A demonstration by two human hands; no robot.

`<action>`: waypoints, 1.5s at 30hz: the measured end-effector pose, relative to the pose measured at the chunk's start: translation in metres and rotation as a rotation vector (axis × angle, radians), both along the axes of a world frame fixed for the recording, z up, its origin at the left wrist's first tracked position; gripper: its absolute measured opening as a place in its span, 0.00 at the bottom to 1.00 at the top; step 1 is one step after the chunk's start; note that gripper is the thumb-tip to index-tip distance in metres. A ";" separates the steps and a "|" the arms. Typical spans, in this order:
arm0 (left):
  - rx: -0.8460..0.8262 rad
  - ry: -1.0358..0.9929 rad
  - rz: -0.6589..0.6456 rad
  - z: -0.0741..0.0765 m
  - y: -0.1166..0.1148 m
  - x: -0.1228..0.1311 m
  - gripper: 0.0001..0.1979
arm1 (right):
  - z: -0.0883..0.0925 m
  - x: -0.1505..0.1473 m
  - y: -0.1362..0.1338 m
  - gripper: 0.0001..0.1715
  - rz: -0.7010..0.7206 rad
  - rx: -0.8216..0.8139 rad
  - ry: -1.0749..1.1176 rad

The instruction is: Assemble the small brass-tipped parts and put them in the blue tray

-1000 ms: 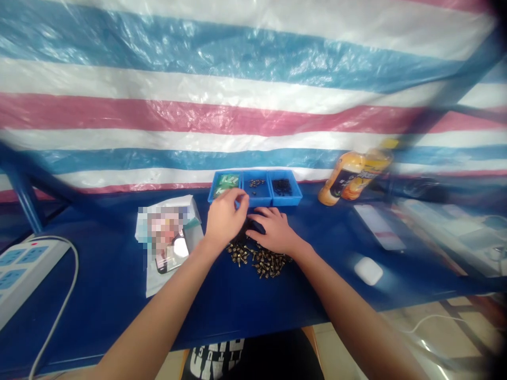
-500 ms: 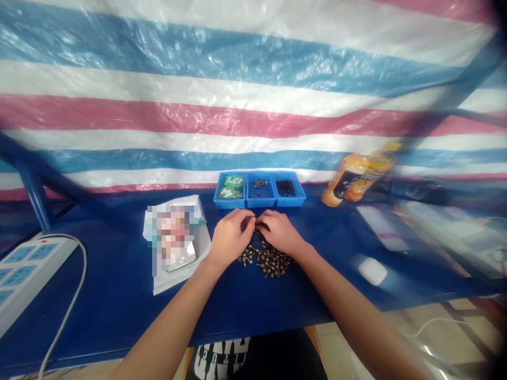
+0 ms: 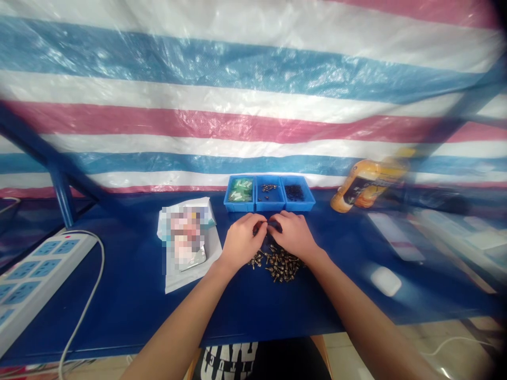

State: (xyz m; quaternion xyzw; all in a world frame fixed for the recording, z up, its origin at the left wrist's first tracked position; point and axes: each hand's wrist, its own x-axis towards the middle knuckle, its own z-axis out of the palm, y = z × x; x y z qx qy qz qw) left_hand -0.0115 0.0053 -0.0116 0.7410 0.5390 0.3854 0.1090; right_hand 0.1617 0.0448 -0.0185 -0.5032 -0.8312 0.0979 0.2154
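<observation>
1. The left hand [image 3: 241, 241] is curled and low, with a narrow gap to the right hand; the right hand [image 3: 293, 236] is curled the same way.
2. A small dark thing [image 3: 272, 227] sits between the fingertips; I cannot tell if either hand is holding it.
3. The pile of small brass parts [image 3: 279, 265] lies on the blue table cover [image 3: 130, 316], just below the hands and touching neither palm, as far as I can see.
4. Past the hands is a blue three-part tray [image 3: 269, 208]; it has green packets [image 3: 240, 190] on the left, small brass bits [image 3: 269, 187] in the middle and black bits [image 3: 294, 192] on the right.
5. To the left are a phone [image 3: 193, 258] on a white paper packet [image 3: 190, 274] and a white power strip [image 3: 39, 279]; to the right are an orange drink bottle [image 3: 366, 184] and a white computer mouse [image 3: 386, 281].
6. The tiny dark thing could slip if the fingers lose their pinch; a bumped wrist could spread the pile; a knocked tray could mix its bits.
</observation>
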 end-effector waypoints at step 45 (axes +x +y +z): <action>0.007 -0.142 -0.116 0.004 0.001 0.001 0.10 | 0.012 -0.001 0.004 0.19 0.086 -0.562 1.002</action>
